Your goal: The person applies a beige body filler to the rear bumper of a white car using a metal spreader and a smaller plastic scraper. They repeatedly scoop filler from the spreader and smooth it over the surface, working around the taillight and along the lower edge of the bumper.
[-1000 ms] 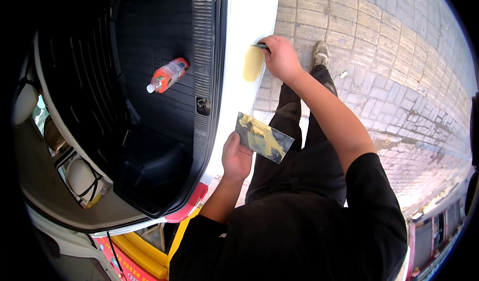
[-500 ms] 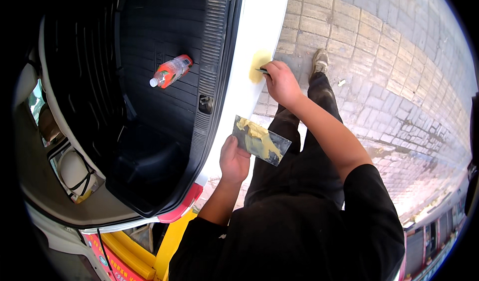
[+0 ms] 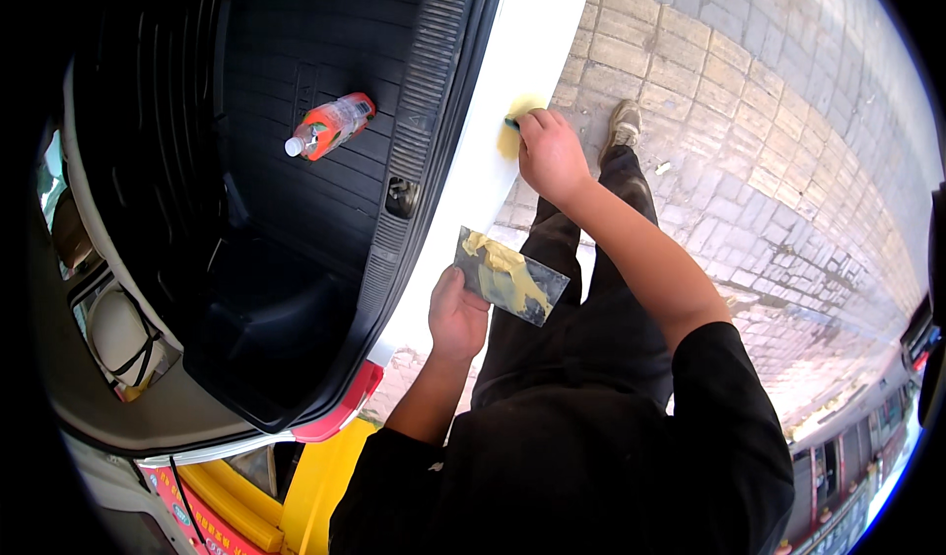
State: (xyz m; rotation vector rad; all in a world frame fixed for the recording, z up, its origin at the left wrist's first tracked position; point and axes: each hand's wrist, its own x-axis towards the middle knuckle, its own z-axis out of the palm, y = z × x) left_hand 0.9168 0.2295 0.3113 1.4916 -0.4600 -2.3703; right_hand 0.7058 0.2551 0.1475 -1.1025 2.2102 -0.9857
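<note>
My right hand (image 3: 554, 156) is closed on a small dark spreader (image 3: 511, 122), its fingers hiding most of it. The spreader's edge is at a yellowish putty patch (image 3: 508, 143) on the white rear bumper (image 3: 537, 33) of a vehicle. Lower down, nearer my body, my left hand (image 3: 458, 317) grips one side of a dark rectangular plate (image 3: 549, 281). Thick yellow putty (image 3: 501, 258) is smeared across that plate, which is held over my legs, just off the bumper.
Left of the bumper is the open cargo area, with a ribbed sill (image 3: 419, 92) and a black floor mat (image 3: 281, 72). A bottle with a red label (image 3: 333, 127) lies on the mat. A red tail light (image 3: 340, 407) sits at the near corner. Paving (image 3: 709, 112) stretches to the right.
My right hand has moved a little farther from me over the putty patch, and the spreader has turned. The left hand still holds the plate. The whole view has shifted slightly.
</note>
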